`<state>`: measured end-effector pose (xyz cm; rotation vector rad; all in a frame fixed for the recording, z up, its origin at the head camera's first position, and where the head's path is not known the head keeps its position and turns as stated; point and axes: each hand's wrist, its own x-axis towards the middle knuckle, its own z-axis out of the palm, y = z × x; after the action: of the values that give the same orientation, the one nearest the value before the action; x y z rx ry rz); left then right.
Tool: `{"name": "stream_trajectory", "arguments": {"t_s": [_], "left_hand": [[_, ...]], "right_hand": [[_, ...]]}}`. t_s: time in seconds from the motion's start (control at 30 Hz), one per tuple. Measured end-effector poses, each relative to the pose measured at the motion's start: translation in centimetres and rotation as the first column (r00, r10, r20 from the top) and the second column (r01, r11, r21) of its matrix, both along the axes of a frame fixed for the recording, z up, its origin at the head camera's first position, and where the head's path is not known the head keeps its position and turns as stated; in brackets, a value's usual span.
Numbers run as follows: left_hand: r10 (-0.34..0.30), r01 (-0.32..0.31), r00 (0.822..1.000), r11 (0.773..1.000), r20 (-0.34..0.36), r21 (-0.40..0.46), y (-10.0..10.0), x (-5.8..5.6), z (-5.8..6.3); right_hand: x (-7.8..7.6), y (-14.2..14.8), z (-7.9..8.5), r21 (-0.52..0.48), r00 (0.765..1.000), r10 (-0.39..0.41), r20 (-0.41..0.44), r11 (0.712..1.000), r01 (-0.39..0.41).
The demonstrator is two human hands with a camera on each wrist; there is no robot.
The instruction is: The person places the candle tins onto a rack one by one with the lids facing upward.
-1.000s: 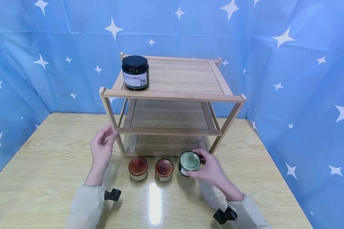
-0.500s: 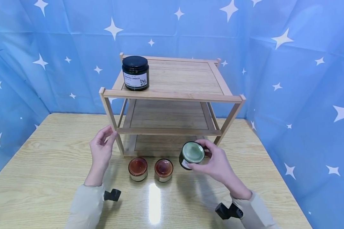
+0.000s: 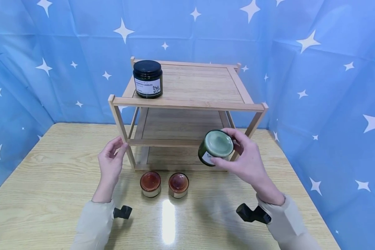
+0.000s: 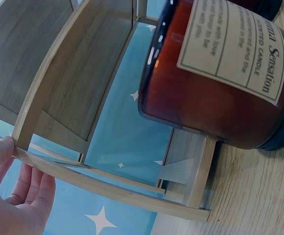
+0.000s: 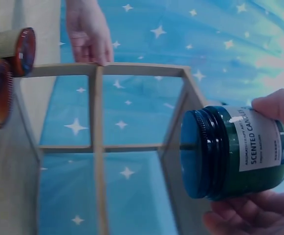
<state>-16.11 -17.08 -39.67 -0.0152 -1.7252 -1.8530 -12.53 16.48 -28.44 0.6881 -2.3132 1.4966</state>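
Now, in head view, grips green candle jar (image 3: 218,144) in right hand (image 3: 250,159), above desk (image 3: 65,152). In left wrist view, pinches rack (image 4: 107,190) with left hand (image 4: 17,205). In right wrist view, looks glassy, probably weighty, slippery, breakable; best cupped round its sides.

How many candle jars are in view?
4: a dark jar on the top shelf, a green jar in the right hand, two reddish jars on the table. Lower shelves are partly hidden.

Blue cloth (image 3: 190,38) with white stars hangs behind and beside a wood-grained table (image 3: 56,166).
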Motion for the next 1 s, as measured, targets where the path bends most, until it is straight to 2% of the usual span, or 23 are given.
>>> {"name": "stream_trajectory", "arguments": {"t_s": [0.43,0.6,1.0], "left_hand": [[-0.006,0.006,1.000,1.000,-0.004,0.013,0.0,-0.1,0.0],[-0.008,0.008,1.000,1.000,-0.001,0.011,0.0,0.0,0.0],[-0.009,0.009,1.000,1.000,0.004,0.006,-0.1,0.0,0.0]], "right_hand": [[-1.3,-1.7,5.0,-0.049,0.995,0.036,-0.095,0.998,-0.041],[-2.0,-2.5,6.8,-0.088,0.996,0.052,-0.074,0.994,-0.059],[-3.6,-4.4,10.0,-0.136,1.000,0.010,-0.021,0.991,-0.013]]}}
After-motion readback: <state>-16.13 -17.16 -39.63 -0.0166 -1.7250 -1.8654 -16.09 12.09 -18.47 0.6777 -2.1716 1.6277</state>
